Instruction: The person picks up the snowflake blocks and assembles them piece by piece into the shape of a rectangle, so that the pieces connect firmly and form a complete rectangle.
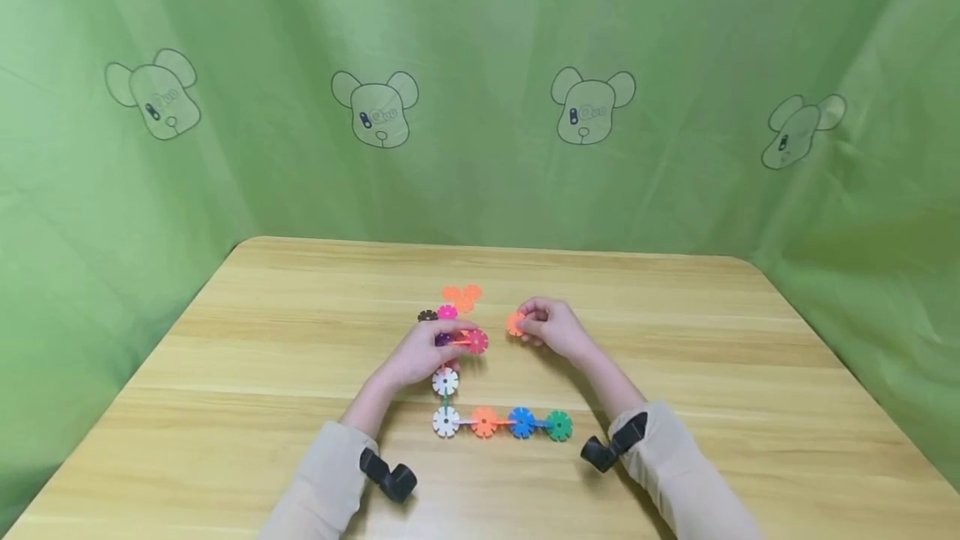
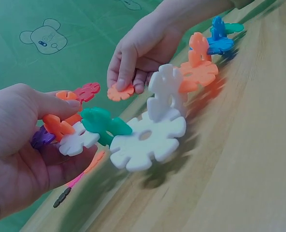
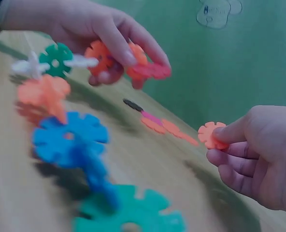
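Observation:
My left hand [image 1: 418,354] grips one end of a chain of slotted plastic snowflake discs between thumb and fingers, at an upright orange disc [image 3: 138,60]. A red disc [image 1: 477,342] sticks out past the fingertips, and a purple disc [image 2: 42,138] sits by the palm. From there the chain runs through a green disc [image 2: 102,125] to a white corner disc [image 1: 446,422], then right to orange, a blue disc [image 1: 521,422] and a green end disc. To the right of the red disc, apart from it, my right hand [image 1: 555,328] pinches a single orange disc [image 3: 211,135].
Beyond my left hand lie several loose orange discs [image 1: 463,298], a pink disc [image 1: 447,311] and a dark brown disc [image 1: 427,316]. The wooden table [image 1: 697,382] ends at a green curtain [image 1: 480,190] printed with bear heads.

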The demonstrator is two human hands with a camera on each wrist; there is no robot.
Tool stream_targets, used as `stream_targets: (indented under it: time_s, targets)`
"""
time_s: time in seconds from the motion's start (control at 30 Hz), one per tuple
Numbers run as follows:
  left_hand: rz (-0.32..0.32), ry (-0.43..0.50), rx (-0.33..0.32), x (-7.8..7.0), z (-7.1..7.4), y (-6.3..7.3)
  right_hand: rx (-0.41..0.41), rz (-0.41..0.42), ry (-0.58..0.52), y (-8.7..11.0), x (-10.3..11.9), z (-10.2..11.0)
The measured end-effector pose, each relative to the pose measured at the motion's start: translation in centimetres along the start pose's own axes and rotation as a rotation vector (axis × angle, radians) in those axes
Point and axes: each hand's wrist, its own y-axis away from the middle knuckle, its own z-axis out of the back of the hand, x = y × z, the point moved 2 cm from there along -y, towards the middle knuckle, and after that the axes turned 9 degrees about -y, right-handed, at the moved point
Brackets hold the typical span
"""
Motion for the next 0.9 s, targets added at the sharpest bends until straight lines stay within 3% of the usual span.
stream_targets:
  time_s: [0.27,0.53,0.9]
  targets:
    - [0.009,0.008,0.011,0.0,0.0,0.1,-0.002,0.049,-0.019,1.7,0.3,-1.4]
    - [0.021,0.019,0.009,0.0,0.0,0.0,-0.013,0.119,0.085,2.6,1.1,-2.3]
    - [0.015,0.023,0.023,0.4,0.1,-0.2,-0.012,0.219,0.134,3.2,1.5,-3.2]
